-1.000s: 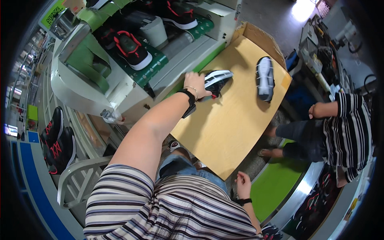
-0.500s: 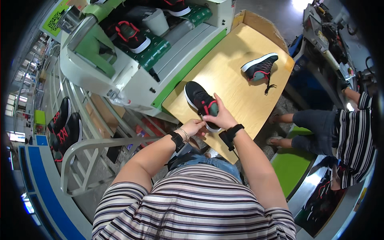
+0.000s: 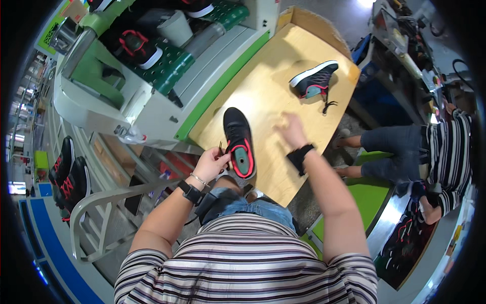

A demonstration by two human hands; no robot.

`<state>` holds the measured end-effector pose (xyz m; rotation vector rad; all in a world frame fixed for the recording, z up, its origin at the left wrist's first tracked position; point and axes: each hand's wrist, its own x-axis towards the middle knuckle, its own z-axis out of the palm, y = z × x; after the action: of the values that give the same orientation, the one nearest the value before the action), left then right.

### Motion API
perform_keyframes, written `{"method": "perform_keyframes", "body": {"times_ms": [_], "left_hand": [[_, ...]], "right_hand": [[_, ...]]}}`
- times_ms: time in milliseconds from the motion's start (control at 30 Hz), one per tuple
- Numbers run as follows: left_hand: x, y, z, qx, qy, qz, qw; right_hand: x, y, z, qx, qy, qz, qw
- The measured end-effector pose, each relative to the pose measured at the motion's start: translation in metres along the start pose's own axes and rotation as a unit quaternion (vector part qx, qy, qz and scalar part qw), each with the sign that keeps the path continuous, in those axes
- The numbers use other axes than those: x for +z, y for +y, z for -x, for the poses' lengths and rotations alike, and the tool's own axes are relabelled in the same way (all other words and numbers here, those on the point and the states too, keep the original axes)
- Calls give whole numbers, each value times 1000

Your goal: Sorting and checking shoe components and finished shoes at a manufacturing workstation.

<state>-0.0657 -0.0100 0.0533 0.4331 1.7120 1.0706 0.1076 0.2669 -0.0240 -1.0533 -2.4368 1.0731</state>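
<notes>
A black sneaker (image 3: 237,126) with red collar trim and a grey-green insole stands on the wooden tabletop, its toe pointing away from me. Against its left side, my left hand (image 3: 210,164) has its fingers pinched together on a thin dark shoelace (image 3: 220,147). To the right of this sneaker, over bare wood, my right hand (image 3: 292,133) is apart from it and smeared by motion, so its fingers cannot be read. Farther back lies a second black sneaker (image 3: 316,81), on its side, its white sole outward and its laces trailing toward the table's right edge.
Behind the table's left edge a white and green machine (image 3: 167,109) carries more sneakers and a white cup (image 3: 175,28). Black and red shoes (image 3: 76,185) sit on a metal rack at left. Another person in a striped shirt (image 3: 448,152) works at right, beside a green-topped bench (image 3: 354,202).
My right hand has let go of the sneaker and moved right. The sneaker, previously tilted in both hands, now stands straighter on the table. My left hand has shifted left, pinching the lace.
</notes>
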Motion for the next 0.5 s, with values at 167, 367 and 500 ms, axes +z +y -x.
{"method": "perform_keyframes", "body": {"times_ms": [167, 367, 500], "left_hand": [[16, 18, 15, 110, 4, 7, 994], [39, 14, 2, 291, 144, -214, 921], [36, 18, -22, 266, 241, -209, 910]], "right_hand": [[-75, 40, -118, -53, 160, 225, 960], [-105, 71, -209, 220, 216, 163, 937], [-71, 22, -203, 311, 135, 177, 924]]}}
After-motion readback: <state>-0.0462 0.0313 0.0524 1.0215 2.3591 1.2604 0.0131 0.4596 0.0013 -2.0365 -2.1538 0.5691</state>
